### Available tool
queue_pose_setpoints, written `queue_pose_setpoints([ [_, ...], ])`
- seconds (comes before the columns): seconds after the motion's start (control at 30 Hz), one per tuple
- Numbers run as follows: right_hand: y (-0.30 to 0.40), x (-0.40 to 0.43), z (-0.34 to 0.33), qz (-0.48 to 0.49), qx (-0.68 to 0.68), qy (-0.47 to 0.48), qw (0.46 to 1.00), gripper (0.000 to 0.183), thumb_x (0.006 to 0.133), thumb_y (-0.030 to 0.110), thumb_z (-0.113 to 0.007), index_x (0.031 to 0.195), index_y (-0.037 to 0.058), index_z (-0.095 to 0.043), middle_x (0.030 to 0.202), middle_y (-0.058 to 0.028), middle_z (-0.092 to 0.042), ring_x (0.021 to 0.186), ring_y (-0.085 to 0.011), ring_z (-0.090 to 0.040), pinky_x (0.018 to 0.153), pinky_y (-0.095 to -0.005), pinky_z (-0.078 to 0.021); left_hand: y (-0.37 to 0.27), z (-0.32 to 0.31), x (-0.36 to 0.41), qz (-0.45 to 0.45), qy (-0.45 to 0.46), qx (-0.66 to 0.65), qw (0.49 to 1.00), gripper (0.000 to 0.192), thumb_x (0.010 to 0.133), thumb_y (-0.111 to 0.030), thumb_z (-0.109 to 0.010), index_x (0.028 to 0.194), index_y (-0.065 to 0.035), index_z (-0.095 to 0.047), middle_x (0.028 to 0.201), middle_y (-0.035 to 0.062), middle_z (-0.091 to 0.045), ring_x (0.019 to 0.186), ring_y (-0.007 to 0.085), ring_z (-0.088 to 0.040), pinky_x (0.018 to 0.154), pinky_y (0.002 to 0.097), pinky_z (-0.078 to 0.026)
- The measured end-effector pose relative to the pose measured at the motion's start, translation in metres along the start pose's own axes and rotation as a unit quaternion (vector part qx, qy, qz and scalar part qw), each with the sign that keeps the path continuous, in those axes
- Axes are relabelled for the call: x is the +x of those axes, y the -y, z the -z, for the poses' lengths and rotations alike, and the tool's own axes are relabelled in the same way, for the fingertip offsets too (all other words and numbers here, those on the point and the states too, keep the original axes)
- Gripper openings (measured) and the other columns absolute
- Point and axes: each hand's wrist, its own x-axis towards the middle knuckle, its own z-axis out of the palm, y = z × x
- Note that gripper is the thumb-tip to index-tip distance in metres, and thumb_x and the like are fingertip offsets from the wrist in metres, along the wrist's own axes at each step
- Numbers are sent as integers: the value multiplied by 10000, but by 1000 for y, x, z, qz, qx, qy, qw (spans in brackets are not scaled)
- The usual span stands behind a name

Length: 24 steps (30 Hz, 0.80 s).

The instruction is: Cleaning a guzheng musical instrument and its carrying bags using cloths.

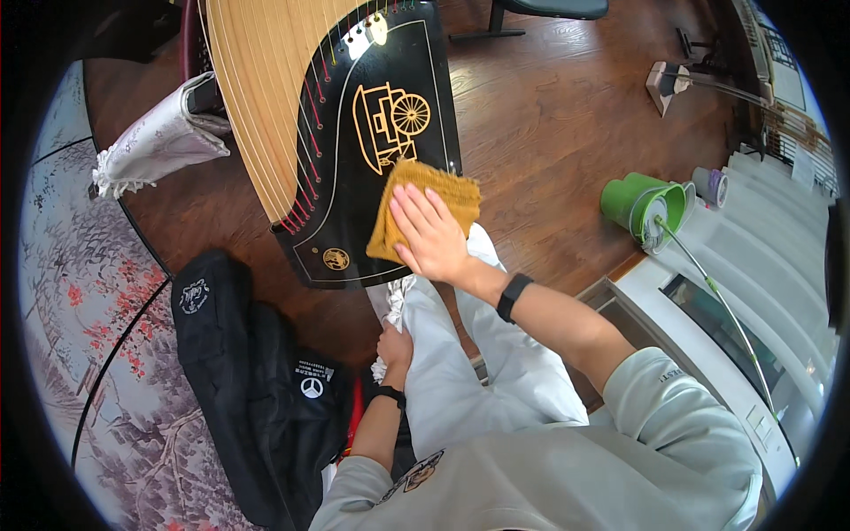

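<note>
A guzheng [259,86] lies before me, with a pale wooden soundboard and a glossy black end panel [358,219] bearing a gold cart-like emblem. My right hand [428,232] is spread flat over a folded mustard-yellow knit cloth [392,226], pressing it to the panel near its right edge. Lower down, beside my left thigh, my left hand [395,346] is closed around a bunched white fringed cloth [398,299]. Part of that cloth is hidden by the hand and by the instrument. Red string ends run along the panel's curved border.
Left of me a black padded bag [265,385] leans by a folding screen [126,372] painted with blossoms. A pale fringed cloth [166,133] hangs beside the guzheng. Rightward stand a green mop bucket [621,199] with a mop [704,272]; a black bench [554,6] is ahead.
</note>
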Motion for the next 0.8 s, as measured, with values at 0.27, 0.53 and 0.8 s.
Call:
queue_pose_setpoints([
  [0.27, -7, -46, -17, 50, 22, 15, 998, 656, 759, 338, -580, 1305, 13, -417, 1388, -131, -377, 1304, -252, -330, 1082, -411, -212, -8, 3, 0, 12, -9, -2, 1000, 368, 795, -236, -575, 1048, 16, -487, 879, 230, -636, 820, 384, -623, 729, 475, -496],
  [0.53, -38, 42, 15, -34, 1, -61, 998, 655, 804, 275, -514, 1345, -37, -319, 1418, -202, -292, 1331, -334, -254, 1094, -425, -177, -8, -2, 0, 17, 0, -18, 1000, 343, 797, -249, -573, 1009, 10, -497, 879, 232, -635, 823, 385, -622, 729, 474, -495],
  [0.8, -91, 175, 40, -39, -64, -241, 968, 603, 874, 293, -435, 1331, -77, -303, 1402, -243, -290, 1318, -354, -260, 1088, -421, -193, 1, -10, 2, 3, -20, -32, 999, 358, 788, -250, -559, 1010, 27, -522, 855, 243, -634, 811, 397, -621, 730, 484, -493],
])
